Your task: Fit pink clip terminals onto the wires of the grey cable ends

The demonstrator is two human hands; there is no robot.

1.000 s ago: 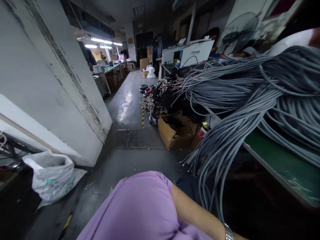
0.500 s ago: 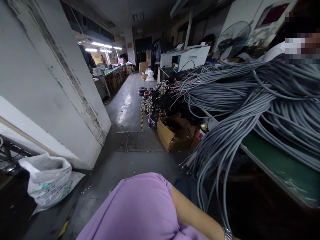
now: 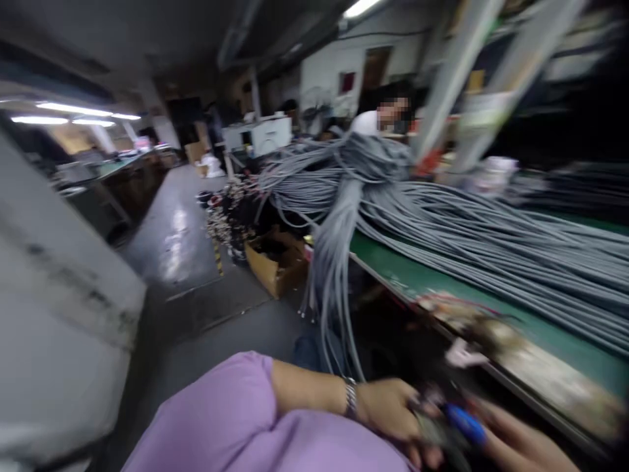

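Observation:
At the bottom of the head view, my left hand point(image 3: 390, 410) has its fingers curled round a dark grey-green item point(image 3: 432, 429), too blurred to name. My right hand point(image 3: 514, 436) comes in from the lower right and meets it at the same spot. A bright blue piece point(image 3: 466, 424) shows at its fingers; motion smears its shape. Both hands are low in front of my body, beside the green-topped bench point(image 3: 376, 251). Long grey cables point(image 3: 344, 216) lie heaped along that bench, and one bundle hangs over its edge just beyond my left forearm.
An open cardboard box point(image 3: 278, 265) stands on the floor under the cable ends. A co-worker's white sleeve point(image 3: 366, 123) shows behind the heap. To the left are a pale pillar point(image 3: 63, 314) and a walkway point(image 3: 171, 216). Blurred scraps point(image 3: 496, 334) lie along the bench's near edge.
My view has swung to the right, so the bench's right part and the co-worker now show. Both my hands have come into the picture; before, only my left forearm was visible.

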